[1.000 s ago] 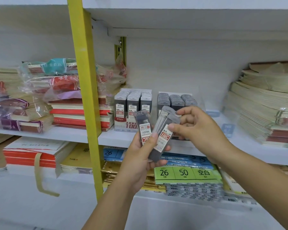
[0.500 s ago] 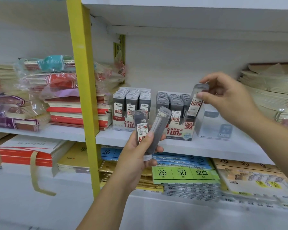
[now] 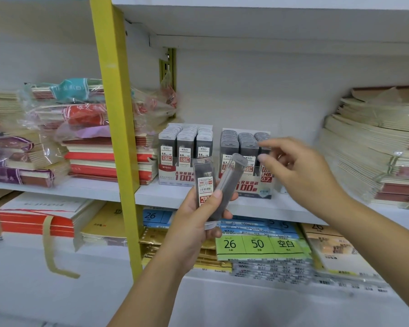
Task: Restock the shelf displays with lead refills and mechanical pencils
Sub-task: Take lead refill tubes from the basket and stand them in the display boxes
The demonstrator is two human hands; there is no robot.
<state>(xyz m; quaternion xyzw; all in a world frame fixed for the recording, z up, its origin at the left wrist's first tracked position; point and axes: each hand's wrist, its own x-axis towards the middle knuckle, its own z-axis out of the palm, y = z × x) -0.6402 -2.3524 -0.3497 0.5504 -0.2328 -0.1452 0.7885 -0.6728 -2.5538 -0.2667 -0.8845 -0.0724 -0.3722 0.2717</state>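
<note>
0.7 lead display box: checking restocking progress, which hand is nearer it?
Right. The right hand hovers at the right column of the 0.7 lead display box; the left hand is lower left, gripping two refill cases.

I've clear air above the 0.5 box (image 3: 172, 177) and 0.7 box (image 3: 248, 187); yellow upright (image 3: 115, 114) blocks left, notebook stack (image 3: 368, 147) crowds right.

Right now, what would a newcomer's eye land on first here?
The left hand, dead centre, grips two lead refill cases fanned apart in front of the middle shelf. Just right of it the right hand hovers empty and blurred before the 0.7 display box, with the 0.5 display box to that box's left. A yellow upright cuts through the view's left half.
</note>
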